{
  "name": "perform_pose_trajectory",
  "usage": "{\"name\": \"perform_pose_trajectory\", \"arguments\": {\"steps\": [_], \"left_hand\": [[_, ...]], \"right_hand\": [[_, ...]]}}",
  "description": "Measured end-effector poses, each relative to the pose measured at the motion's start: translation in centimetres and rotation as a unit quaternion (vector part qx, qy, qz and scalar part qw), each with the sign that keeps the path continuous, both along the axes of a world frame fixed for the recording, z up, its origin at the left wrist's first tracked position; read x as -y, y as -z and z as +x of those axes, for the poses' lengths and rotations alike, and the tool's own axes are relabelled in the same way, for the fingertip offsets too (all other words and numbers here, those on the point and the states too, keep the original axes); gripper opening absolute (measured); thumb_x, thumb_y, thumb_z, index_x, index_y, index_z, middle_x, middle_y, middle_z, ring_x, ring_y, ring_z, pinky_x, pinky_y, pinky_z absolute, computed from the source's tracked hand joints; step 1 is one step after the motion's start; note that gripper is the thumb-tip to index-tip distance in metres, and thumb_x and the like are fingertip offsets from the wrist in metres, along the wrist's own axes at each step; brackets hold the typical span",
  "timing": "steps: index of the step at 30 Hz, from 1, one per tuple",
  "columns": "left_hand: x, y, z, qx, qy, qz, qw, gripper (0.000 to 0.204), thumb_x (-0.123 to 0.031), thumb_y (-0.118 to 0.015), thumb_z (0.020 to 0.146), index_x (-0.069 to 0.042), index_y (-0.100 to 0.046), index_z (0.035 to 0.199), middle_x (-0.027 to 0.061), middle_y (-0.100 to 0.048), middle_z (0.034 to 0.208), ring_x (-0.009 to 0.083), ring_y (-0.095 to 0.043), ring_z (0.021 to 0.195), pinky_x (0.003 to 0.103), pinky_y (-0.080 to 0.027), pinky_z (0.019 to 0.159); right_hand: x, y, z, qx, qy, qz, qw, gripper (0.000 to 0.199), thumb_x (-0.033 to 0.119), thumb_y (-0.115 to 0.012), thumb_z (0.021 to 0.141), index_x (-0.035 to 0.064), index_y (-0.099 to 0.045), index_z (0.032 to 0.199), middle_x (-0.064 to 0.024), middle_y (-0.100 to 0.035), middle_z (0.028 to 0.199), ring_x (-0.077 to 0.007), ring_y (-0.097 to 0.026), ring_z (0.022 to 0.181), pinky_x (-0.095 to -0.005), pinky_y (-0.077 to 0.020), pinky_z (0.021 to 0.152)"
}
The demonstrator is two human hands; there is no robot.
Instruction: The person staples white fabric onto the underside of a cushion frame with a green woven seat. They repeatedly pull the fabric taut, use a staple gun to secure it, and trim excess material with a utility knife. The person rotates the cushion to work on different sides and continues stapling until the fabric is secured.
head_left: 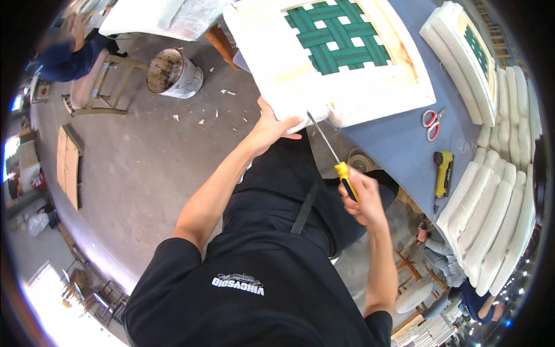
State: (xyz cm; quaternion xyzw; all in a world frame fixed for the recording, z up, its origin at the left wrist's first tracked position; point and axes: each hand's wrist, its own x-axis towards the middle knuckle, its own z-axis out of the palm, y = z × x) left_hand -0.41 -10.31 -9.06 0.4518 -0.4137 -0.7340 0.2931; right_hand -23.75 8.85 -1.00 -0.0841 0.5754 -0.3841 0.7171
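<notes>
A white padded chair seat lies underside up on the blue-grey table, its wooden frame showing around woven green webbing. At the seat's near left corner, my left hand grips the padded edge, thumb on top and fingers underneath. My right hand is wrapped round the yellow and black handle of a screwdriver. The long metal shaft slants up and left, its tip at the white cover close to my left thumb. Whether the tip presses into the cover or only touches it, I cannot tell.
Red-handled scissors and a yellow-black tool lie on the table. Stacked padded seats line the right side. A dirty bucket stands on the floor among white scraps. Another person sits at the far left.
</notes>
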Motion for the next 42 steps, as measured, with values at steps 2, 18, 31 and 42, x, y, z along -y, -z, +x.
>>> {"name": "perform_pose_trajectory", "arguments": {"steps": [2,18,31,42], "left_hand": [[0.3,-0.7,-0.6,-0.013,0.014,0.016,1.0,0.101,-0.012,-0.084,0.093,-0.005,-0.005,0.157,0.0227,-0.04,0.147,0.0401,-0.061,0.133,0.05,-0.071,0.084],[-0.3,-1.4,-1.6,0.046,-0.048,0.005,0.998,0.091,-0.016,-0.084,0.092,-0.004,-0.014,0.149,0.0238,-0.044,0.143,0.0371,-0.065,0.127,0.047,-0.071,0.078],[-0.5,-1.2,-1.4,0.045,-0.051,0.002,0.998,0.092,-0.015,-0.084,0.091,-0.006,-0.014,0.15,0.0226,-0.045,0.143,0.0384,-0.065,0.127,0.048,-0.072,0.078],[-0.2,-2.9,-0.8,0.083,-0.01,-0.001,0.997,0.105,-0.016,-0.084,0.093,-0.002,-0.005,0.16,0.0245,-0.042,0.151,0.0356,-0.063,0.13,0.045,-0.069,0.084]], "right_hand": [[-2.3,4.6,0.3,0.166,0.087,0.014,0.982,0.048,0.037,-0.054,0.116,0.0057,-0.058,0.152,-0.0053,-0.061,0.083,-0.0028,-0.037,0.047,-0.0202,-0.0265,0.04],[-3.0,6.0,3.0,-0.457,-0.041,-0.261,0.849,0.039,0.017,-0.069,0.108,0.0056,-0.071,0.145,0.0013,-0.066,0.082,-0.0032,-0.051,0.063,-0.0232,-0.0413,0.059],[-2.3,3.5,4.1,-0.062,0.067,-0.121,0.988,0.034,0.027,-0.06,0.114,0.0036,-0.054,0.138,-0.0069,-0.062,0.088,-0.0085,-0.051,0.049,-0.024,-0.0416,0.043],[-2.7,9.6,5.4,0.488,0.168,0.004,0.856,0.06,0.046,-0.038,0.12,-0.0096,-0.061,0.121,-0.0027,-0.055,0.068,-0.0034,-0.038,0.039,-0.02,-0.0303,0.036]]}}
